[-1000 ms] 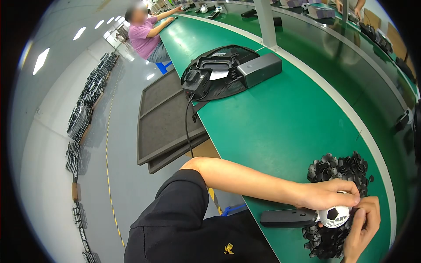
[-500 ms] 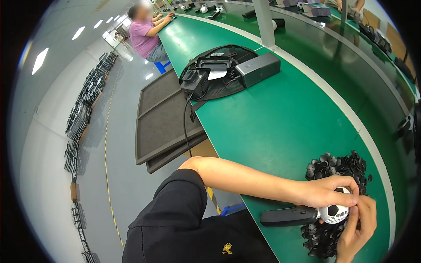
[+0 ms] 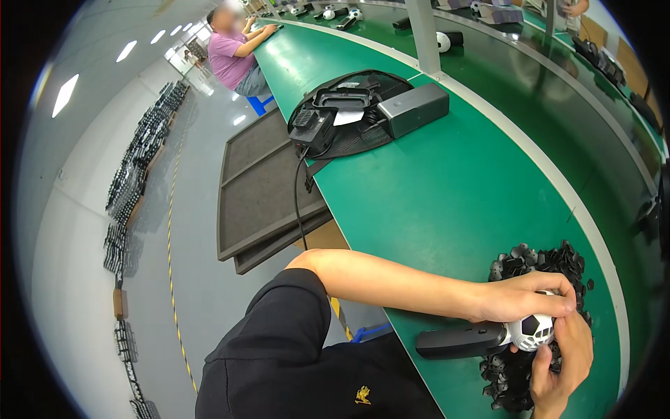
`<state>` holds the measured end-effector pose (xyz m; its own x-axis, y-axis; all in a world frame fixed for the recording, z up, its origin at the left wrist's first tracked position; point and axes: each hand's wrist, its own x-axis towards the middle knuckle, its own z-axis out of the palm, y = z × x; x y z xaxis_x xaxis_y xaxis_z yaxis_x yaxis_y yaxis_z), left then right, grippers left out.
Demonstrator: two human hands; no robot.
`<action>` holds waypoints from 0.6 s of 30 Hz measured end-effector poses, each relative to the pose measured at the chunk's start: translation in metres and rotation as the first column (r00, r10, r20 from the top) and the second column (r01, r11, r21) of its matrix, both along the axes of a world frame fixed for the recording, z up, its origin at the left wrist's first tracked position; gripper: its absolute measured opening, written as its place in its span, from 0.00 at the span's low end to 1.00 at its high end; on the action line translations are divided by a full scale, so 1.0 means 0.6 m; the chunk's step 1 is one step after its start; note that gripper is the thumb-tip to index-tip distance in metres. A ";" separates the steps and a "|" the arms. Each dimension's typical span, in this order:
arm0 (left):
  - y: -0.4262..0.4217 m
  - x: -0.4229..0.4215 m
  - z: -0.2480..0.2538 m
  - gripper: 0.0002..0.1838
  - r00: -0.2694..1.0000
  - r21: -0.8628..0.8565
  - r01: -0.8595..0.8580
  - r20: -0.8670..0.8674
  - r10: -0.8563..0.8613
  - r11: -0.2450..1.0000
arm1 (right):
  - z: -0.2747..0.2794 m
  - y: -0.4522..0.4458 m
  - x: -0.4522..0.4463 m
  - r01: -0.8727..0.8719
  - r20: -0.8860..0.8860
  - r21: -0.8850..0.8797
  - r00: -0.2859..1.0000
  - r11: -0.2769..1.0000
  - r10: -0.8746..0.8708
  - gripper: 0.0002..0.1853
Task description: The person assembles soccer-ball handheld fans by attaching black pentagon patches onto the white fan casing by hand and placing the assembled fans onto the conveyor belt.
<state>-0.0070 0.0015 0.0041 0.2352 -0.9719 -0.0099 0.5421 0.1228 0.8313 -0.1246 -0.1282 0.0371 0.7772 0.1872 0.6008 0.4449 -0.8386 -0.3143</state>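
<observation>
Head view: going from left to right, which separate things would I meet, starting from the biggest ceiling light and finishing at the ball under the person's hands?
Ceiling light → brown box → striped floor tape → dark tray → grey box → soccer ball.

A plain black short-sleeved cloth top (image 3: 279, 370) is covering the person's shoulder and torso. Its wide left sleeve (image 3: 286, 300) is falling in soft creases and ending near the elbow in an even hem. A fine seam (image 3: 227, 370) is running through the black cloth at the shoulder. On the front, a small golden-yellow irregular emblem (image 3: 363, 395) is standing out, its detail being too small to read. The left forearm (image 3: 405, 286), left hand (image 3: 523, 297) and right hand (image 3: 570, 353) are showing bare.
</observation>
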 end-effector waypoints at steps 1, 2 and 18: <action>-0.001 0.000 -0.003 0.18 1.000 0.003 -0.014 0.017 0.014 1.000 | -0.003 -0.006 0.002 -0.025 -0.028 0.009 0.999 1.000 0.025 0.14; -0.003 0.001 -0.005 0.19 0.999 0.004 -0.029 0.035 0.029 1.000 | -0.006 -0.013 0.004 -0.049 -0.056 0.018 0.997 0.999 0.050 0.15; -0.001 0.021 0.003 0.14 0.958 0.066 -0.088 -0.267 0.103 0.994 | -0.001 -0.016 0.007 0.258 -0.499 -0.039 0.832 0.965 -0.243 0.09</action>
<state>0.0059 0.0012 0.0057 0.3084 -0.9414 -0.1364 0.7350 0.1448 0.6624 -0.1202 -0.1380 0.0368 0.9899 -0.0660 0.1253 -0.0008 -0.8874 -0.4610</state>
